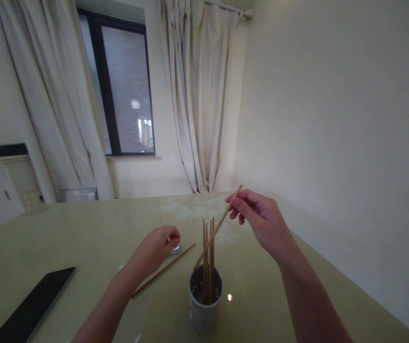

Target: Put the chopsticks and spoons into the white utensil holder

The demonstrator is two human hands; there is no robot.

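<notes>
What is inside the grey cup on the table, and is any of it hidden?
Several thin wooden sticks stand in the cup; its front wall hides their lower ends. The stick in the right hand has its lower tip by the rim; whether it is inside is unclear.

Thin sticks: 6 visible. 4 upright sticks [210, 267] lower centre, 1 held stick [222, 219] in the right hand [256, 212], 1 flat stick [164, 270] left of those. Cups: 1 [204, 318], lower centre. Hands: 2, counting the left hand [159, 243]. Dark slabs: 1 [35, 305], lower left. Small shiny things: 1 [176, 249], mostly hidden. Windows: 1 [127, 90], upper left. Curtains: 2, left curtain [52, 95] and right curtain [200, 95].
</notes>
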